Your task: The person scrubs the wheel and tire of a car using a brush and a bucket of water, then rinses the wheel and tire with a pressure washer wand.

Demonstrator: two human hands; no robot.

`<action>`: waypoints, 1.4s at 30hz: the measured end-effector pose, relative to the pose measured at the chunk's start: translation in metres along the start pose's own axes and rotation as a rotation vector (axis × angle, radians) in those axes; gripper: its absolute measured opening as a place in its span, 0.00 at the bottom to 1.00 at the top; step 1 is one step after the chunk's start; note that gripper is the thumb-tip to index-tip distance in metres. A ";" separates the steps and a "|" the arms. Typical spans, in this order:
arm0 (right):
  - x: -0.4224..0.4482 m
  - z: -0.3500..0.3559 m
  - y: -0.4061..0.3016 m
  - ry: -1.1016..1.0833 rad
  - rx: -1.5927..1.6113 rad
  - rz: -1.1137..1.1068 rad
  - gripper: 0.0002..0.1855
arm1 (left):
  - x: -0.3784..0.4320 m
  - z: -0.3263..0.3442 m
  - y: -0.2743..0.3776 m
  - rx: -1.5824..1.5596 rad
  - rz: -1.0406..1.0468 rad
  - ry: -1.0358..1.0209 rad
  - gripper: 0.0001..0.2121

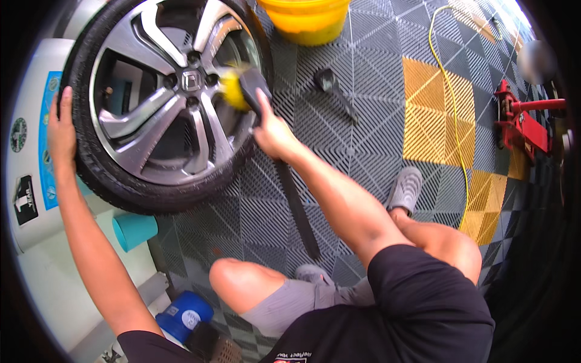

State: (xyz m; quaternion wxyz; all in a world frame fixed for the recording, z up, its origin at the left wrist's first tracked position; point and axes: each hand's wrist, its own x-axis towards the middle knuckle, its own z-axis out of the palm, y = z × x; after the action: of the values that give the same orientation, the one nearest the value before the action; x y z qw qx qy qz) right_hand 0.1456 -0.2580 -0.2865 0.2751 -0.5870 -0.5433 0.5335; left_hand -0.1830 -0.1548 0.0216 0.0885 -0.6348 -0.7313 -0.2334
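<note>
An alloy car wheel point(150, 144) with a black rubber tyre point(159, 199) stands before me, its spoked face turned up towards me and wet in places. My left hand point(62, 131) grips the tyre's left edge. In my right hand point(275, 136) is a black-handled brush point(254, 86) with yellow bristles, blurred by motion. Its bristles are over the right-hand spokes, close to the hub. A long black bar point(297, 213), apparently the brush's handle, extends below this hand. On the floor to the right lies a second black brush-like tool point(333, 93).
A yellow bucket point(308, 22) stands beyond the wheel. At left are a white panel with stickers point(32, 136) and a turquoise cup point(135, 231). A blue container point(186, 313) sits lower left. A yellow cord point(449, 90) crosses the tiled floor near a red floor jack point(526, 122).
</note>
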 end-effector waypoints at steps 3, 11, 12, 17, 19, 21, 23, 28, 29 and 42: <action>0.018 -0.011 -0.027 -0.030 -0.075 -0.076 0.50 | 0.006 0.016 0.009 -0.110 -0.031 -0.093 0.36; 0.018 -0.001 0.001 0.033 -0.131 -0.037 0.49 | 0.005 0.001 -0.010 -0.032 0.043 0.006 0.37; 0.024 -0.007 -0.008 0.025 -0.093 -0.008 0.48 | 0.005 0.009 -0.001 -0.102 0.010 -0.066 0.37; -0.001 0.005 0.072 0.002 -0.119 0.180 0.52 | 0.006 -0.001 -0.004 0.035 0.069 0.017 0.37; 0.006 -0.001 0.017 -0.043 -0.240 0.032 0.51 | -0.003 -0.004 -0.005 0.005 0.014 0.048 0.36; 0.038 -0.009 -0.008 0.063 -0.128 0.010 0.48 | 0.006 0.002 0.013 -0.126 -0.006 -0.068 0.36; 0.031 -0.006 0.025 0.107 -0.160 0.044 0.49 | 0.000 0.018 0.027 -0.112 -0.033 -0.059 0.36; -0.033 0.031 0.048 -0.123 -0.104 0.006 0.53 | 0.001 -0.003 -0.014 -0.024 -0.016 0.025 0.39; -0.014 0.025 0.038 -0.024 -0.097 -0.037 0.53 | 0.006 -0.006 -0.017 0.010 0.041 0.050 0.39; 0.040 -0.099 -0.003 -0.055 -0.329 -0.084 0.48 | -0.005 0.001 0.002 -0.008 -0.052 0.051 0.39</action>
State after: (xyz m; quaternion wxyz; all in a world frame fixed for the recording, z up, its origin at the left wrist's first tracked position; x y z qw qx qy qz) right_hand 0.2299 -0.1944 -0.2691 0.1824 -0.5862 -0.6545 0.4414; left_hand -0.1799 -0.1586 0.0189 0.0984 -0.6099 -0.7440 -0.2546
